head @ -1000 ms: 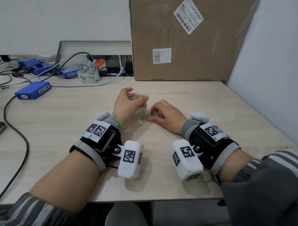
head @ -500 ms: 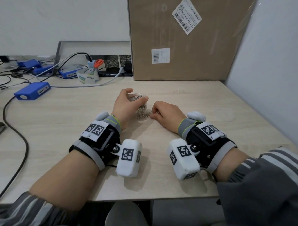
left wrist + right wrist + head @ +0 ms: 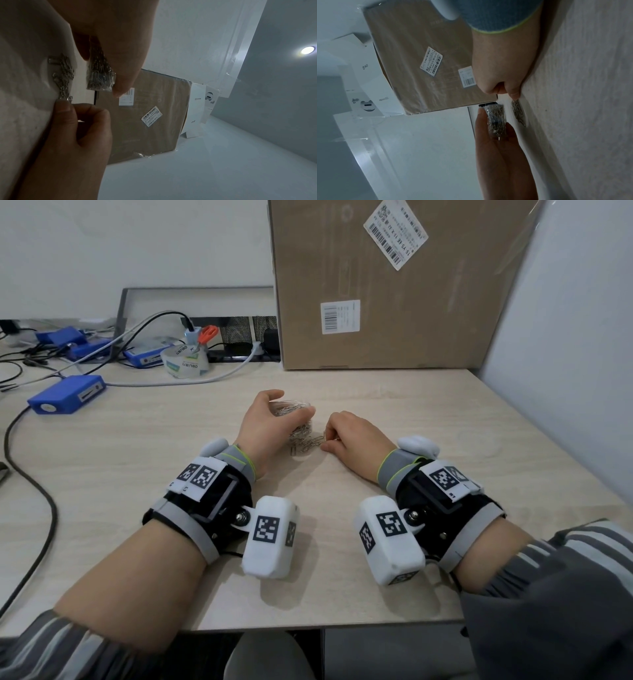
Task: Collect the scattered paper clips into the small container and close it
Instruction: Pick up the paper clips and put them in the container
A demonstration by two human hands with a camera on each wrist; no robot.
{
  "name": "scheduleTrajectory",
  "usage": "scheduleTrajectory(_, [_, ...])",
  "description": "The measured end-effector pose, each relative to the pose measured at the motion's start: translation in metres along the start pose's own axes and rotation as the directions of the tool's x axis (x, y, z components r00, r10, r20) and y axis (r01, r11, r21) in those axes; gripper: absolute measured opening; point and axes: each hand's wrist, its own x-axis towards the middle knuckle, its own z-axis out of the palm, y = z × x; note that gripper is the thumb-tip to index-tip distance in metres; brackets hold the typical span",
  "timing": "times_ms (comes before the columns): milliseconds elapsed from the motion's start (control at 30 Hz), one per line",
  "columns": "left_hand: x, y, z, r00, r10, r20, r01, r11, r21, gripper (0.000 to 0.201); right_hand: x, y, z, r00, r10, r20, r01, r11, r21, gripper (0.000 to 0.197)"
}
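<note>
My left hand [image 3: 297,405] grips a small clear container [image 3: 287,409] partly filled with paper clips, held tilted just above the table. Loose silver paper clips [image 3: 304,444] lie in a pile right below and beside it. At the pile's right edge my right hand [image 3: 327,440] has its fingers curled, and thumb and forefinger pinch clips there. The left wrist view shows the container [image 3: 100,75] between thumb and fingers, the pile [image 3: 63,75] and the right hand's fingertips [image 3: 63,108] at it. In the right wrist view the container [image 3: 496,120] hangs next to the pile [image 3: 518,113]. No lid is visible.
A large cardboard box [image 3: 394,285] stands at the back of the table [image 3: 171,460]. A tape roll [image 3: 185,361], blue devices [image 3: 66,395] and cables [image 3: 30,474] lie at the left. A white wall [image 3: 565,371] bounds the right side.
My right hand has crept a little left along the table, drawing the loose clips closer to the container. The left hand has kept the container in place.
</note>
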Motion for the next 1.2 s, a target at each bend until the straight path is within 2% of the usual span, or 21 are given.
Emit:
scheduleTrajectory(233, [0.0, 0.0, 0.001, 1.0, -0.014, 0.02, 0.015, 1.0, -0.018, 0.078, -0.001, 0.002, 0.0, 0.992, 0.079, -0.099, -0.068, 0.992, 0.11, 0.015])
scheduleTrajectory(533, [0.002, -0.003, 0.0, 0.999, -0.007, 0.043, 0.008, 1.0, -0.01, 0.073, 0.0, 0.004, -0.001, 0.978, 0.168, -0.126, -0.144, 0.972, 0.185, 0.012])
scheduleTrajectory(633, [0.003, -0.004, 0.0, 0.998, -0.013, 0.057, 0.013, 1.0, 0.006, 0.068, 0.0, 0.007, -0.003, 0.946, 0.251, -0.206, -0.182, 0.935, 0.303, 0.012])
scheduleTrajectory(700, [0.002, -0.004, 0.0, 0.997, -0.015, 0.079, 0.014, 1.0, 0.024, 0.071, 0.001, 0.01, -0.005, 0.909, 0.32, -0.266, -0.188, 0.886, 0.424, 0.008])
scheduleTrajectory(800, [-0.002, -0.001, 0.002, 0.989, -0.003, 0.147, -0.003, 0.999, 0.043, 0.072, 0.002, 0.011, -0.007, 0.849, 0.409, -0.333, -0.127, 0.771, 0.624, 0.01])
scheduleTrajectory(900, [-0.008, 0.004, 0.006, 0.964, 0.009, 0.264, -0.028, 0.997, 0.068, 0.062, 0.003, 0.009, -0.013, 0.812, 0.433, -0.391, -0.036, 0.706, 0.707, 0.019])
scheduleTrajectory(1067, [-0.018, 0.011, 0.01, 0.896, 0.029, 0.443, -0.075, 0.993, 0.087, 0.073, 0.004, -0.003, -0.021, 0.792, 0.359, -0.494, 0.103, 0.718, 0.688, 0.019])
scheduleTrajectory(1200, [-0.022, 0.012, 0.012, 0.864, 0.035, 0.503, -0.087, 0.993, 0.079, 0.079, 0.002, -0.013, -0.018, 0.821, 0.281, -0.496, 0.143, 0.741, 0.656, 0.019])
